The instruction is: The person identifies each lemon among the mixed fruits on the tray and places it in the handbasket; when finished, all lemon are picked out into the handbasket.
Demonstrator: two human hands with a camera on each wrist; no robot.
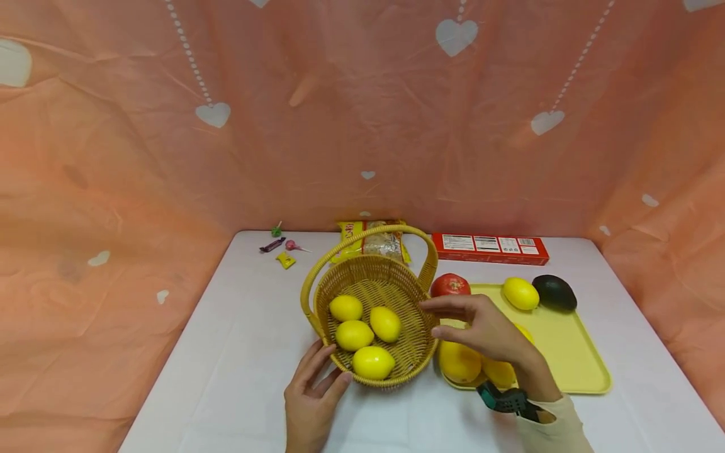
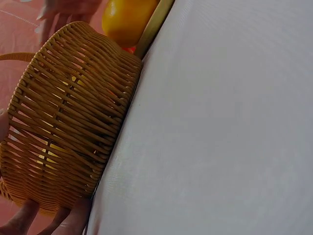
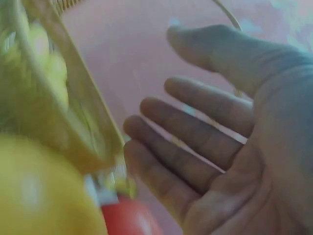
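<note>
A round wicker basket with an arched handle stands on the white table, with several lemons inside. My left hand holds the basket's near left side, thumb and fingers at the rim; in the left wrist view, fingers press the woven wall. My right hand hovers by the basket's right rim, over the near left part of a yellow tray. Its palm is empty in the right wrist view, fingers extended and thumb apart. Under it lie orange-yellow round fruits, partly hidden.
On the tray's far side lie another lemon and a dark avocado. A red fruit sits at its far left corner. Behind are a red box and a yellow food packet. Several wrapped candies lie far left.
</note>
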